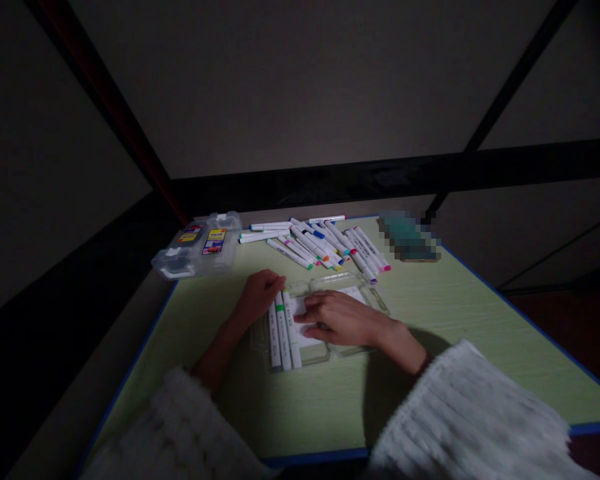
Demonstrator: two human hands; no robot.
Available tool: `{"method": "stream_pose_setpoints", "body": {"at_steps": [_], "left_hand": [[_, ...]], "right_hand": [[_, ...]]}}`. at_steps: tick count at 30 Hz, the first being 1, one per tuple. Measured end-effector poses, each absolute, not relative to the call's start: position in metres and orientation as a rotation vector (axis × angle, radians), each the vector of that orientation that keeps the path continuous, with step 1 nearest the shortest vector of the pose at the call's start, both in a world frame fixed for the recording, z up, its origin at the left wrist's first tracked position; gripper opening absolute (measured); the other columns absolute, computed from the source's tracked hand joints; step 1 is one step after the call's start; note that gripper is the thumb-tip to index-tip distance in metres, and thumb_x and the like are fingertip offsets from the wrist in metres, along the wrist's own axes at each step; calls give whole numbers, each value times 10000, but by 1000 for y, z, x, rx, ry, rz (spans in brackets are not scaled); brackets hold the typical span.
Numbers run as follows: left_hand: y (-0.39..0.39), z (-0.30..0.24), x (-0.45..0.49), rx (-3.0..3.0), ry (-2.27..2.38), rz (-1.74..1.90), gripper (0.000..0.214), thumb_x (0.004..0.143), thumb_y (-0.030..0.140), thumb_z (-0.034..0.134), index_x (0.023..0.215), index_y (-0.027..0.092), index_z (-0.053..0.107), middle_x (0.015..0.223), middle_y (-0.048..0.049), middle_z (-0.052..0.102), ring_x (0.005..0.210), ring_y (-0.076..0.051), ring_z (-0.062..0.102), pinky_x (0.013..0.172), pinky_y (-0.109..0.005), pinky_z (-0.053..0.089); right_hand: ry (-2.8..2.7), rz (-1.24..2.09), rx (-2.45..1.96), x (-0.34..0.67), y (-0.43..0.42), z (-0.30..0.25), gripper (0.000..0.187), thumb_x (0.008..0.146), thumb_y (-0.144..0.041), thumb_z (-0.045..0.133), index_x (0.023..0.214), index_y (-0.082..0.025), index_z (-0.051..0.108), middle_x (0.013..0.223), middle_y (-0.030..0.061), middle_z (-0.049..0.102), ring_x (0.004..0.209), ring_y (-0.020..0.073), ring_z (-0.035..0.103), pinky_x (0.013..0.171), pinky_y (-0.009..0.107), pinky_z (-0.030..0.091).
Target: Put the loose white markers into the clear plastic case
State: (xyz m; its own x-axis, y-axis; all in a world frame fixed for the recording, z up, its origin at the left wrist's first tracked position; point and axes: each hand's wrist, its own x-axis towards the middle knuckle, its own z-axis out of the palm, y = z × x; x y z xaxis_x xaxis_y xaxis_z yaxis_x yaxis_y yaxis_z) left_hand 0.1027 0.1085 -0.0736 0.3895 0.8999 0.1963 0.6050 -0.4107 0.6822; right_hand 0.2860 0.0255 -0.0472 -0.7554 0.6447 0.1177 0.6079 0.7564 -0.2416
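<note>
A clear plastic case (351, 285) lies open on the green table (480, 333). Three white markers (283, 330) lie side by side at its left end. My left hand (260, 293) rests curled at the case's left edge, touching the tops of those markers. My right hand (343, 319) lies over the middle of the case, fingers pressed together against the rightmost marker. A loose pile of several white markers with coloured caps (320, 243) lies beyond the case.
A clear lidded plastic box with labels (200, 252) stands at the table's far left corner. A blurred teal object (407, 235) sits at the far right. Dark metal bars (380, 175) run behind the table. The room is dim.
</note>
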Motion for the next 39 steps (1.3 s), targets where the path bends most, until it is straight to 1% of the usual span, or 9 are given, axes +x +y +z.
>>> {"method": "stream_pose_setpoints", "body": {"at_steps": [3, 8, 18, 24, 28, 31, 39], "left_hand": [[109, -73, 103, 2142, 1286, 753, 305, 751, 303, 445, 536, 133, 579, 602, -20, 578, 589, -121, 519, 570, -237, 362], [110, -72, 103, 2147, 1278, 736, 276, 722, 281, 462, 512, 136, 565, 571, -12, 563, 574, -118, 507, 555, -232, 362], [108, -68, 104, 1939, 1179, 889, 165, 638, 283, 536, 577, 134, 572, 601, -17, 592, 572, -124, 527, 566, -235, 412], [102, -61, 107, 1887, 1078, 854, 143, 628, 283, 574, 609, 142, 556, 552, 16, 554, 517, -99, 491, 503, -212, 385], [100, -58, 109, 1815, 1015, 829, 159, 586, 268, 626, 644, 147, 541, 524, 43, 512, 488, -84, 466, 471, -198, 364], [102, -59, 108, 1748, 982, 825, 175, 577, 265, 638, 666, 145, 547, 525, 48, 508, 478, -76, 460, 466, -193, 358], [104, -59, 105, 1642, 944, 705, 231, 604, 360, 620, 659, 139, 585, 445, 52, 472, 411, -71, 420, 427, -200, 321]], "right_hand": [[-2766, 272, -1008, 285, 26, -48, 285, 862, -267, 445, 1070, -161, 609, 910, 89, 614, 875, 187, 540, 785, 317, 396], [-2760, 254, -1021, 284, 25, -49, 269, 858, -263, 453, 1049, -163, 614, 898, 87, 614, 859, 185, 543, 782, 312, 398], [-2743, 259, -1020, 284, 24, -48, 256, 857, -254, 457, 1044, -165, 607, 897, 84, 605, 852, 176, 534, 787, 315, 386], [-2749, 261, -1035, 283, 23, -45, 196, 845, -244, 472, 946, -169, 622, 823, 62, 581, 808, 170, 521, 753, 300, 379], [-2744, 275, -1054, 283, 23, -43, 178, 844, -245, 473, 904, -168, 622, 813, 59, 577, 798, 170, 516, 746, 301, 374], [-2750, 265, -1037, 283, 23, -45, 182, 850, -247, 463, 912, -169, 616, 822, 61, 580, 806, 169, 517, 753, 302, 374], [-2755, 253, -1046, 283, 23, -46, 218, 846, -242, 468, 1006, -173, 600, 867, 68, 587, 835, 178, 525, 766, 307, 374]]}}
